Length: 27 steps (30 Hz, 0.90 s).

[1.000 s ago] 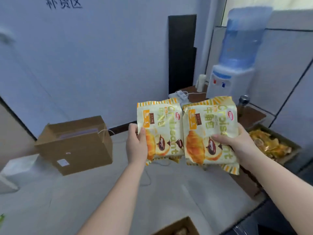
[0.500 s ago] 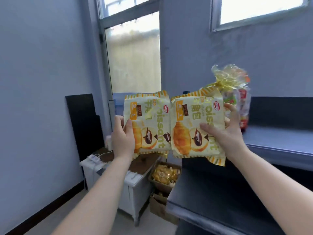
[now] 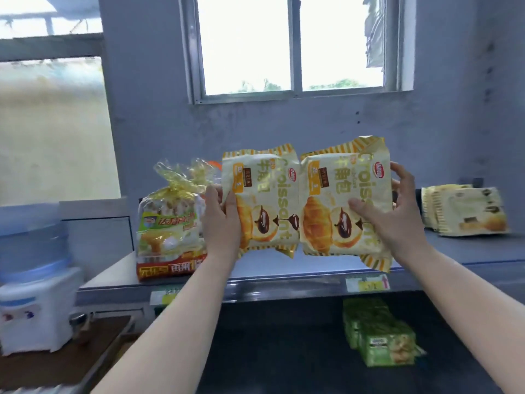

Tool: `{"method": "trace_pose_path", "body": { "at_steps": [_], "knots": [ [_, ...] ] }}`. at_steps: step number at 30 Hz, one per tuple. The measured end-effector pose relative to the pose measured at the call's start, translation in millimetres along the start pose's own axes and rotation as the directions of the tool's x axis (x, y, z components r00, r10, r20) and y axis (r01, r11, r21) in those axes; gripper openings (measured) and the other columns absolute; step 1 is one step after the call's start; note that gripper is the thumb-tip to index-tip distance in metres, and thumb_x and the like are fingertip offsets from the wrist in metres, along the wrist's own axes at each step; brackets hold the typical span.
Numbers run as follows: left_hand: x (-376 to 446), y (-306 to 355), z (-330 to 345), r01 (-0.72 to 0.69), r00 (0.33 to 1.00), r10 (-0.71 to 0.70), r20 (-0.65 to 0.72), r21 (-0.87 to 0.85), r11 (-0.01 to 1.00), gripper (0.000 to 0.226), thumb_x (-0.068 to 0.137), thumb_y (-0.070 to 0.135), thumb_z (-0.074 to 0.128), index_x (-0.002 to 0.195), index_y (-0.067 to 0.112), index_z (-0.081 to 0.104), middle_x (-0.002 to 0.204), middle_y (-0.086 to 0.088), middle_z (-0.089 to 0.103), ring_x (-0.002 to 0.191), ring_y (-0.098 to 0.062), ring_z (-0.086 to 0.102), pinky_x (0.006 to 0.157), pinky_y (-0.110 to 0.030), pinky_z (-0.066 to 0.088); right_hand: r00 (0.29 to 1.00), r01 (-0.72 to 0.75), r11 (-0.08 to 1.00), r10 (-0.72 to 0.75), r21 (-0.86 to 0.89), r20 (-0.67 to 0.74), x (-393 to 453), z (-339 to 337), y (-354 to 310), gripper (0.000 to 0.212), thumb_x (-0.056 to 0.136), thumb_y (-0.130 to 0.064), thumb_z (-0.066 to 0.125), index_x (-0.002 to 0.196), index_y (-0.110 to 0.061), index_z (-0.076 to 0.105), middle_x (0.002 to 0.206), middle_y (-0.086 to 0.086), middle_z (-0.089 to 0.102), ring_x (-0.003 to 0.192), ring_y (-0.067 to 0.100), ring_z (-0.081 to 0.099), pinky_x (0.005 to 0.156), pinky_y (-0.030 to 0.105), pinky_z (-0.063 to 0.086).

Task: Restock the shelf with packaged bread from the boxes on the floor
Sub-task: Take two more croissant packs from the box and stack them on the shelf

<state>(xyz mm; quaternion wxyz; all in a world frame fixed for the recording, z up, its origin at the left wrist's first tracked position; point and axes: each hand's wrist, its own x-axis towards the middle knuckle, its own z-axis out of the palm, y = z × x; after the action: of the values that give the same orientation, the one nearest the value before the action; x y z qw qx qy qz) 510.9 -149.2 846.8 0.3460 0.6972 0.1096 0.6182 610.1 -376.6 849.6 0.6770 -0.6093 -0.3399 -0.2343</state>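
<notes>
I hold two yellow-and-white croissant packs side by side above the top shelf (image 3: 468,248). My left hand (image 3: 220,220) grips the left croissant pack (image 3: 267,200) by its left edge. My right hand (image 3: 397,217) grips the right croissant pack (image 3: 341,206), thumb across its front and fingers behind its right edge. Both packs stand upright in the air, touching each other, above the shelf's front middle. A stack of the same croissant packs (image 3: 466,211) lies on the shelf at the right.
A clear bag of bread with a gold tie (image 3: 167,223) stands on the shelf at the left. Green packs (image 3: 377,334) lie on the dark lower shelf (image 3: 284,351). A water dispenser (image 3: 34,294) stands on a low table at far left. A window is in the wall behind.
My view swung from the floor boxes round to the shelf. Both hands carried the croissant packs along and now hold them over the top shelf, facing the window.
</notes>
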Motion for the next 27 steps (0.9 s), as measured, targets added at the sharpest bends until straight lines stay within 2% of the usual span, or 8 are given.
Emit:
{"method": "trace_pose_path", "body": {
  "at_steps": [4,7,10,12,16,19,23,27],
  "knots": [
    [-4.3,5.2,68.6,0.006,0.998,-0.001,0.057,-0.092,0.996,0.013,0.099,0.02,0.042,0.09,0.013,0.037,0.07,0.012,0.043,0.062,-0.001,0.043,0.055,-0.024,0.033,0.997,0.008,0.998,-0.013,-0.07,-0.071,17.1,-45.8,20.7,0.069,0.076,-0.011,0.075,0.125,-0.035,0.033,0.101,-0.019,0.05,0.088,-0.005,0.056,0.065,0.013,0.05],
    [-3.8,0.9,115.8,0.025,0.991,-0.002,0.132,-0.171,0.985,0.015,0.1,0.025,0.04,0.109,0.014,0.042,0.07,0.004,0.052,0.062,-0.013,0.052,0.057,-0.028,0.036,0.993,0.025,0.99,-0.04,-0.139,-0.109,27.3,-71.2,41.2,0.066,0.081,-0.012,0.071,0.123,-0.04,0.028,0.105,-0.023,0.05,0.088,-0.01,0.059,0.067,0.011,0.05],
    [-4.2,-2.9,160.6,0.004,0.98,0.04,0.196,-0.221,0.975,0.027,0.1,0.027,0.039,0.126,0.022,0.038,0.063,0.0,0.051,0.056,-0.02,0.054,0.055,-0.031,0.042,0.986,0.06,0.964,-0.097,-0.26,-0.132,37.3,-92.5,59.9,0.067,0.085,-0.01,0.066,0.13,-0.034,0.024,0.113,-0.03,0.041,0.09,-0.028,0.05,0.072,-0.001,0.043],
    [-6.2,-2.6,187.6,0.007,0.969,0.053,0.24,-0.245,0.97,0.028,0.1,0.026,0.038,0.128,0.026,0.037,0.07,-0.006,0.056,0.061,-0.025,0.058,0.058,-0.037,0.049,0.981,0.063,0.952,-0.114,-0.3,-0.156,45.2,-108.7,69.4,0.066,0.084,-0.013,0.067,0.129,-0.037,0.025,0.116,-0.029,0.042,0.099,-0.021,0.051,0.083,0.008,0.045],
    [-13.5,-0.6,240.4,0.055,0.947,0.041,0.32,-0.286,0.957,0.027,0.1,0.025,0.038,0.127,0.03,0.04,0.073,-0.007,0.057,0.069,-0.034,0.061,0.065,-0.047,0.053,0.975,0.034,0.929,-0.111,-0.368,-0.19,55.8,-141.7,88.3,0.064,0.077,-0.036,0.069,0.119,-0.064,0.029,0.131,-0.007,0.049,0.12,0.015,0.053,0.1,0.046,0.046],
    [-23.6,5.5,276.4,0.074,0.93,0.035,0.365,-0.281,0.957,0.027,0.1,0.025,0.037,0.126,0.03,0.041,0.072,-0.004,0.057,0.071,-0.034,0.061,0.065,-0.045,0.053,0.971,0.009,0.923,-0.1,-0.385,-0.217,63.0,-168.9,103.2,0.067,0.076,-0.034,0.07,0.122,-0.061,0.029,0.135,-0.001,0.048,0.121,0.018,0.053,0.099,0.048,0.047],
    [-33.9,17.0,320.1,0.087,0.923,0.02,0.384,-0.259,0.962,0.026,0.099,0.024,0.037,0.123,0.034,0.042,0.072,-0.007,0.057,0.071,-0.035,0.06,0.069,-0.049,0.053,0.972,0.01,0.934,-0.092,-0.356,-0.216,81.3,-208.8,130.6,0.071,0.081,-0.018,0.072,0.128,-0.047,0.026,0.133,0.005,0.048,0.119,0.022,0.055,0.092,0.033,0.051],
    [-45.8,30.7,356.7,0.082,0.934,0.005,0.358,-0.228,0.97,0.027,0.099,0.024,0.038,0.124,0.033,0.043,0.071,-0.001,0.054,0.072,-0.034,0.058,0.072,-0.049,0.052,0.978,0.034,0.942,-0.1,-0.333,-0.183,102.0,-243.4,150.4,0.073,0.076,-0.028,0.073,0.113,-0.07,0.027,0.137,0.002,0.042,0.122,0.021,0.052,0.098,0.047,0.048]
  ]
}}
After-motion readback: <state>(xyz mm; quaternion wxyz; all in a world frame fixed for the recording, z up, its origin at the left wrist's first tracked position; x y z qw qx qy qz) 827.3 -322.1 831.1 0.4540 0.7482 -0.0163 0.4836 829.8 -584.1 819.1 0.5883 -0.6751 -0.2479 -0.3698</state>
